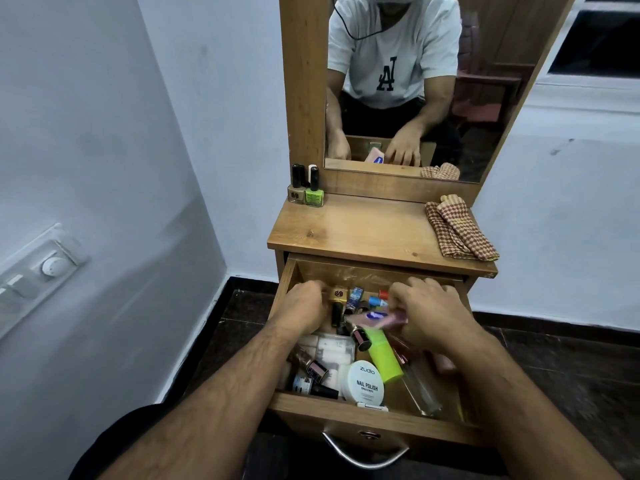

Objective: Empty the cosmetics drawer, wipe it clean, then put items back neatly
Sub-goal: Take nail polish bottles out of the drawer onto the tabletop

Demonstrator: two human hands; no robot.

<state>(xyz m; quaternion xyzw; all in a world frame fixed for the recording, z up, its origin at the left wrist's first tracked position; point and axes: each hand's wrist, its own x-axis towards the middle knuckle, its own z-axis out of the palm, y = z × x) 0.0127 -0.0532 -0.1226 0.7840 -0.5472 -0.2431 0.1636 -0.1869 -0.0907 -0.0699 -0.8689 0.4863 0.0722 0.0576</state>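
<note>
Cosmetics, likely light and slippery, are being gathered from the drawer (282, 289), the left hand (304, 306) curled round a gold-capped bottle (337, 301), the right hand (426, 310) pinching a pink packet (372, 318).

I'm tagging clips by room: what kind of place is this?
Probably a bedroom or dressing corner at home: a wooden dressing table with a mirror, nail polish bottles on top, and a drawer of cosmetics.

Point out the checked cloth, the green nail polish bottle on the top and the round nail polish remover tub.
checked cloth (462, 232), head view, middle fold
green nail polish bottle (314, 196), head view, glass body
nail polish remover tub (366, 383), head view, lid centre
</note>
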